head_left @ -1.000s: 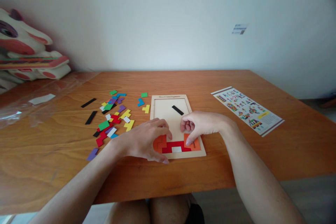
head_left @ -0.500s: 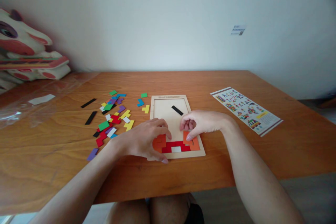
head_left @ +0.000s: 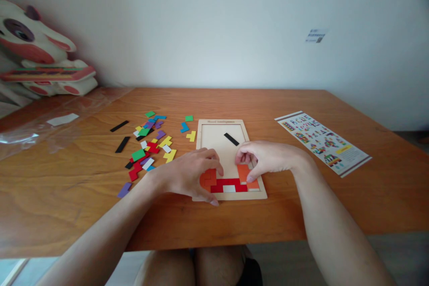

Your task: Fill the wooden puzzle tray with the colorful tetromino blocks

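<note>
A wooden puzzle board lies in front of me with a row of red pieces and a white piece along its lower edge. My left hand is over its lower left side, thumb and fingers apart around orange pieces and partly covering them. On the lower right, my right hand has curled fingers and a thumb on an orange puzzle piece. Bare wood shows beneath the orange there. A black strip rests slanted in the upper part of the board.
Loose coloured pieces are scattered left of the board, with two black strips beside them. A printed pattern sheet lies to the right. Clear plastic wrap and a cow-shaped toy keyboard are at the far left.
The orange pieces under my right hand have shifted slightly, and a strip of bare wood now shows at the lower right. My left hand keeps its place over the board. The view has turned slightly left.
</note>
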The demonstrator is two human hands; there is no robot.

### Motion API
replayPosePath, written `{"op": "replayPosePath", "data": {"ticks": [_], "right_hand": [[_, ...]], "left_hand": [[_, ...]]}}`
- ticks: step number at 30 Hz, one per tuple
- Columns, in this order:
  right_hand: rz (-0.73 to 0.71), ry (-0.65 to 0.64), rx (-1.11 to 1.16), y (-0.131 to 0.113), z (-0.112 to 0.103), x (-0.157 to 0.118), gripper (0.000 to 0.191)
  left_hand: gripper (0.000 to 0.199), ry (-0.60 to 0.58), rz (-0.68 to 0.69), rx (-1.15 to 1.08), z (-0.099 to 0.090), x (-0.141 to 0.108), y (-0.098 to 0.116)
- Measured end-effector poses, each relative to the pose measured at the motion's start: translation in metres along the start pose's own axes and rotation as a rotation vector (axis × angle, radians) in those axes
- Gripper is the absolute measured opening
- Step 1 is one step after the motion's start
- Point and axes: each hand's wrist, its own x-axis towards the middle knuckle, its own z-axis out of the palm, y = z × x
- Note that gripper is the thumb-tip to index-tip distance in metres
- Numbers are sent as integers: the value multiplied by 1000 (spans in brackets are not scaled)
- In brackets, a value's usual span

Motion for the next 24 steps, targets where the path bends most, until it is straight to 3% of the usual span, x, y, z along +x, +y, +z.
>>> {"op": "replayPosePath", "data": {"ticks": [8, 13, 15, 20, 22, 24], "right_hand": [[45, -26, 19, -3, 0, 4, 46], [50, -20, 61, -2, -3, 2, 30], [66, 104, 60, -4, -2, 4, 22], [131, 601, -9, -4, 7, 22, 14], [148, 657, -35, 0, 11, 30, 12], [122, 625, -15, 4, 13, 34, 10]], "left_hand": [[47, -2, 1, 10, 1, 1, 0], [49, 4, 9, -9, 0, 1, -1], [49, 5, 14, -14, 1, 0, -2], [49, 2, 20, -7, 2, -1, -4], [50, 2, 23, 4, 1, -1, -4], [55, 9, 11, 6, 0, -1, -4]]}}
